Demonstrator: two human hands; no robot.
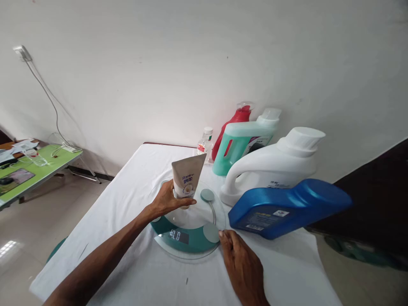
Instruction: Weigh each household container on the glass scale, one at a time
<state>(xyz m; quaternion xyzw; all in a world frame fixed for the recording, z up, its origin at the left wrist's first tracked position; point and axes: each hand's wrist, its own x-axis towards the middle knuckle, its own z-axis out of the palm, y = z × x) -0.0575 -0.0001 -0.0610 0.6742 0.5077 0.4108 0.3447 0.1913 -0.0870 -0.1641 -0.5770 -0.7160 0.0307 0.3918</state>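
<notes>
My left hand (168,199) is closed round the lower part of a beige Rejoice tube (188,174), its wide flat end up. The tube is over a round glass bathroom scale (194,236) with a green band and a lit display; whether its cap touches the glass is hard to make out. At the scale's right edge is my right hand (240,259), fingers curled together and fingertips pinched at the rim. Just beyond that hand, a blue bottle (270,212) lies tilted on the white cloth (127,187).
Behind the scale stand a white jug (270,165), a pale green bottle (236,140), a red bottle (228,127) and a small clear bottle (205,142) near the wall. At far left, a green table (60,159) holds papers and a mouse (5,181).
</notes>
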